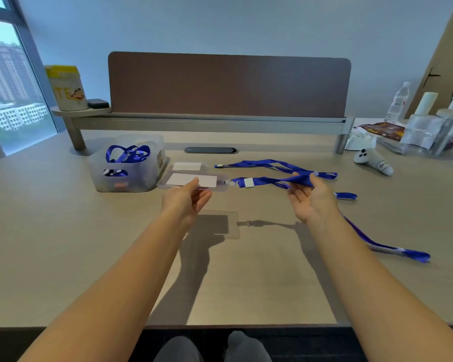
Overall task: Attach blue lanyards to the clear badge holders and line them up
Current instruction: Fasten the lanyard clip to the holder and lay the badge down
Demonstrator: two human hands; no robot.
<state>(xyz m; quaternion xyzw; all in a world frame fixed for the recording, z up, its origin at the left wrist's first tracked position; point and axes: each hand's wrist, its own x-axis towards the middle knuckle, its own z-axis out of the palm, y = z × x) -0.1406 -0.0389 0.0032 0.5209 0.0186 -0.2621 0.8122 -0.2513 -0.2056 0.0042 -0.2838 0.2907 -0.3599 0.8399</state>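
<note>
My left hand (pixel 186 198) holds a clear badge holder (pixel 207 181) with a white card inside, lifted above the desk, thumb on top. A blue lanyard (pixel 267 181) is clipped to its right end. My right hand (pixel 310 198) pinches that strap between thumb and fingers; the rest of the strap trails right across the desk to its loop end (pixel 416 255). A second badge holder (pixel 186 166) with its own blue lanyard (pixel 262 163) lies flat on the desk behind the held one.
A translucent bin (pixel 126 176) with more blue lanyards stands at the left. A brown divider panel (pixel 228 84) closes the desk's far side. A white controller (pixel 374 162), bottle (pixel 399 100) and packets lie at the far right. A yellow-lidded tub (pixel 67 87) stands on the left shelf.
</note>
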